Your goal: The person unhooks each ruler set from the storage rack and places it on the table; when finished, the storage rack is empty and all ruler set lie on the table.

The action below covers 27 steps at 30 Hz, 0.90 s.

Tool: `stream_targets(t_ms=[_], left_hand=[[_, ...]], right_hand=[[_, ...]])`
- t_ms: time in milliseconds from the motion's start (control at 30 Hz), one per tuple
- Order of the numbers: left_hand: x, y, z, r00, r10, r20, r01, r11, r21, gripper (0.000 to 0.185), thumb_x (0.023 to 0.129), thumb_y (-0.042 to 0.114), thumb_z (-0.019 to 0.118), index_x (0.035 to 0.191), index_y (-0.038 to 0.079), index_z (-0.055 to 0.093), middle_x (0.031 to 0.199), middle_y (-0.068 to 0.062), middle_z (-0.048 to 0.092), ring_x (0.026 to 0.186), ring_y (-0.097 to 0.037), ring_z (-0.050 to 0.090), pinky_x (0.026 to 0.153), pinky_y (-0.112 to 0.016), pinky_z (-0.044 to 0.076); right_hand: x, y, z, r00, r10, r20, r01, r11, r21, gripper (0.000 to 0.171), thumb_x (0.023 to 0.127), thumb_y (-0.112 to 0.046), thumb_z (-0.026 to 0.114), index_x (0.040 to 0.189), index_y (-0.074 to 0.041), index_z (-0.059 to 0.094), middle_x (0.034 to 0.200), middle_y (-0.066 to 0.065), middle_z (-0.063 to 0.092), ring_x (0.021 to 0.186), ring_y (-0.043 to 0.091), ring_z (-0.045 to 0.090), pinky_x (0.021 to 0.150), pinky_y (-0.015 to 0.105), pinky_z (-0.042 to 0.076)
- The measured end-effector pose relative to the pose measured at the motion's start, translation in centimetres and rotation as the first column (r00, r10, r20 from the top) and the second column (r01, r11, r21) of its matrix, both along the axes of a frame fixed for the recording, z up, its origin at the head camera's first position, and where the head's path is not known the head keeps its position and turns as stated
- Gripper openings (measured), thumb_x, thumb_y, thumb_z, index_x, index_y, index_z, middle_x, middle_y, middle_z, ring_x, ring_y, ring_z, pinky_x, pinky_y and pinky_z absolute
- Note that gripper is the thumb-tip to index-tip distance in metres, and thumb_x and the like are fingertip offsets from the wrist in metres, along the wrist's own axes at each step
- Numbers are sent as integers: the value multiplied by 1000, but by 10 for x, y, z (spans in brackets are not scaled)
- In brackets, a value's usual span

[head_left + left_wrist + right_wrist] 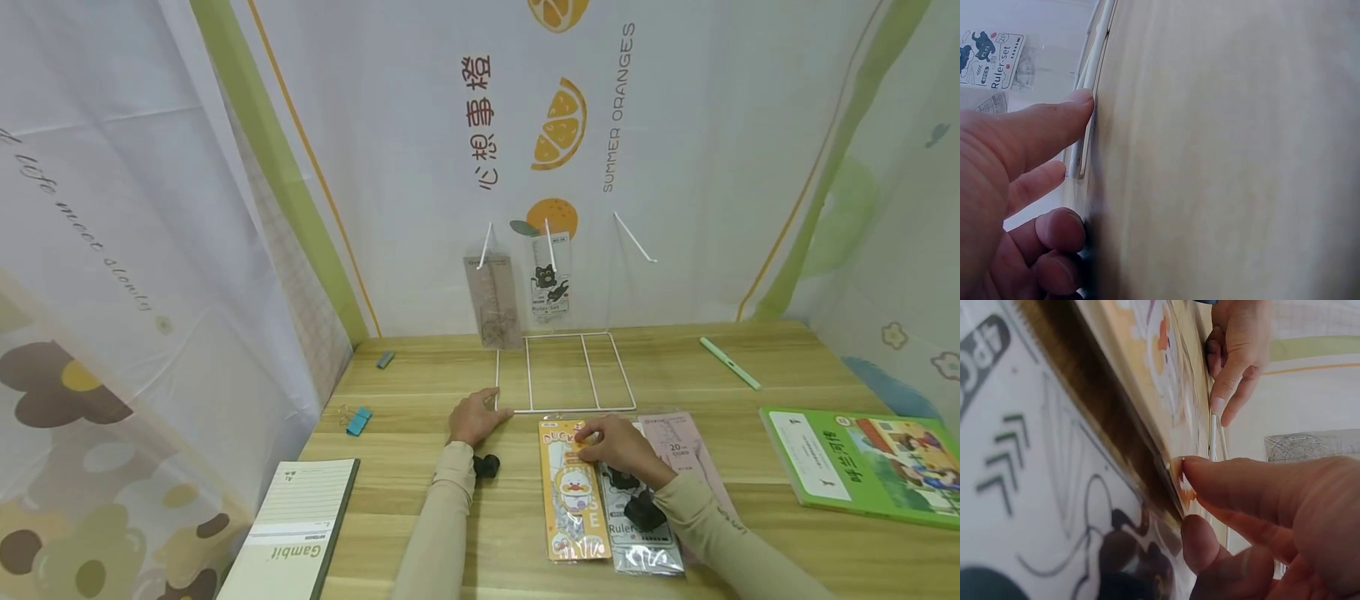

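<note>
Right grip: the right hand [622,448] has its fingers bent and pinches the top edge of the orange ruler pack [573,492]; in the right wrist view the fingertips [1210,472] close on the edge of the pack.
Left grip: the left hand [474,417] lies on the counter [420,500] with straight fingers; its index finger [1054,125] touches the near left corner of the white wire rack [564,371]. It holds nothing.
Orange ruler pack: it lies flat on the counter, just in front of the white wire rack, with a duck picture on it.
Grey ruler pack: the grey ruler pack [645,550] lies just right of the orange ruler pack, partly under the right wrist.
Pink ruler pack: the pink ruler pack [686,450] lies right of the grey one, also close in front of the rack.
Hanging packs: two ruler packs [517,296] hang on the hooks at the back of the rack.
Clips: a blue binder clip [358,421] lies left of the rack.
Books: a notebook [292,533] lies far left of the rack, and a green book [862,462] far right of it.
Pen: a green pen [729,363] lies right of the rack.
</note>
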<state>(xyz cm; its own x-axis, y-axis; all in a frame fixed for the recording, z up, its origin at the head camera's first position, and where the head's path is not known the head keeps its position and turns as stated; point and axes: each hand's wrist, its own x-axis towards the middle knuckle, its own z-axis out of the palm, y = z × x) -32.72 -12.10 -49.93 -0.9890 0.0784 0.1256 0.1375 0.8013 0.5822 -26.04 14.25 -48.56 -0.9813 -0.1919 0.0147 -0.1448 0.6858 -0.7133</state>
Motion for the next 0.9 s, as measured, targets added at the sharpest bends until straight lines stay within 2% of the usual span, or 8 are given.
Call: stream_targets(t_ms=[167, 300, 500, 567, 633, 733, 833, 900], left_hand=[[-2, -2, 1, 1000, 3, 0, -3, 1000, 4, 56, 86, 42, 78, 132, 13, 67, 126, -19, 69, 98, -37, 70, 68, -42, 53], [-5, -4, 1, 1000, 3, 3, -3, 1000, 5, 56, 86, 43, 78, 133, 14, 67, 126, -18, 69, 99, -37, 70, 69, -42, 54], [-6, -9, 4, 1000, 14, -6, -14, 1000, -7, 56, 86, 42, 78, 132, 13, 67, 126, -19, 69, 98, -37, 70, 69, -42, 54], [-5, -9, 4, 1000, 17, -3, -17, 1000, -6, 56, 86, 42, 78, 132, 13, 67, 127, -18, 69, 100, -37, 70, 71, -43, 54], [-4, -9, 4, 1000, 17, 7, -17, 1000, 0, 56, 86, 43, 78, 133, 14, 67, 127, -18, 68, 100, -37, 70, 72, -43, 54], [-2, -7, 1, 1000, 13, 17, -13, 1000, 18, 56, 86, 42, 78, 132, 13, 67, 128, -19, 68, 101, -38, 69, 73, -45, 55], [-1, -3, -2, 1000, 3, 3, -3, 1000, 16, 55, 86, 41, 78, 132, 13, 67, 128, -18, 68, 105, -39, 69, 76, -47, 55], [-1, 0, -3, 1000, -5, -3, 5, 1000, 7, 55, 86, 42, 78, 132, 13, 67, 130, -16, 68, 108, -39, 68, 79, -48, 56]], right_hand=[[-3, 0, 4, 1000, 2, 2, -2, 1000, -10, 21, 75, -13, 82, 95, -9, 77, 73, 1, 61, 63, 15, 50, 55, 28, 40], [-16, 4, 13, 1000, -13, -10, 13, 998, -58, 16, 87, -17, 74, 96, -5, 76, 72, 6, 60, 59, 15, 49, 51, 27, 39], [-59, 15, 29, 991, -77, -111, 64, 991, -116, 44, 102, -30, 58, 67, -3, 61, 63, 6, 61, 53, 14, 44, 52, 29, 37], [-76, 18, 34, 986, -98, -136, 77, 985, -153, 46, 106, -29, 49, 66, -5, 53, 62, 7, 57, 52, 16, 43, 53, 30, 38], [-92, 21, 39, 983, -94, -156, 64, 980, -188, 38, 107, -21, 42, 75, -4, 51, 70, 10, 56, 56, 17, 47, 55, 30, 41], [-113, 23, 48, 980, -66, -189, 20, 972, -235, 20, 97, -2, 38, 101, 5, 56, 93, 22, 59, 66, 18, 54, 56, 29, 47], [-128, 24, 61, 978, -47, -205, -4, 971, -241, 34, 95, 0, 41, 126, 9, 53, 115, 31, 58, 67, 17, 57, 53, 28, 49], [-135, 26, 73, 979, -47, -196, 3, 976, -219, 38, 102, -9, 43, 134, 7, 52, 120, 32, 58, 66, 17, 59, 53, 28, 51]])
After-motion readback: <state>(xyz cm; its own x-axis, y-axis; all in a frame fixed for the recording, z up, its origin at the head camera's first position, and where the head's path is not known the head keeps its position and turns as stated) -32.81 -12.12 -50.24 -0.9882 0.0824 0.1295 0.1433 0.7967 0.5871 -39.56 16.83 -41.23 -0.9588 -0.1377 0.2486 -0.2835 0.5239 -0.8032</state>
